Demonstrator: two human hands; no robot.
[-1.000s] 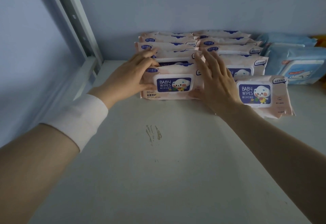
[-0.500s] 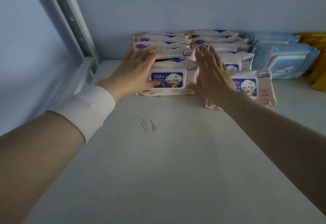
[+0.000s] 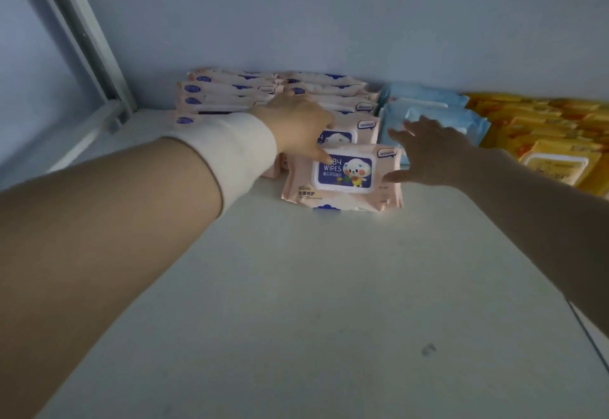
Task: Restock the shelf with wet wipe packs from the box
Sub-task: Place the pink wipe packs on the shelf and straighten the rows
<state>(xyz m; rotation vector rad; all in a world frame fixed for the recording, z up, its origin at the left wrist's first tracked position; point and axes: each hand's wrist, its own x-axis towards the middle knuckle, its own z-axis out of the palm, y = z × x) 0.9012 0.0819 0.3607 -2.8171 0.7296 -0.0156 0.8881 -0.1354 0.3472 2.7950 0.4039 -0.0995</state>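
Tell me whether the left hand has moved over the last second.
Yes. The left hand shifted right, from the outer edge of the left pink column to the front pack of the right column, touching its label.

pink baby wipes pack [image 3: 342,177] flat on white shelf [image 3: 296,303], front row

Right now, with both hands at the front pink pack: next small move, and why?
Probably nudge the front pink pack back, snug against the pink row. The left hand touches its label, the right hand flanks its right edge, both open, and it sits forward, slightly skewed.
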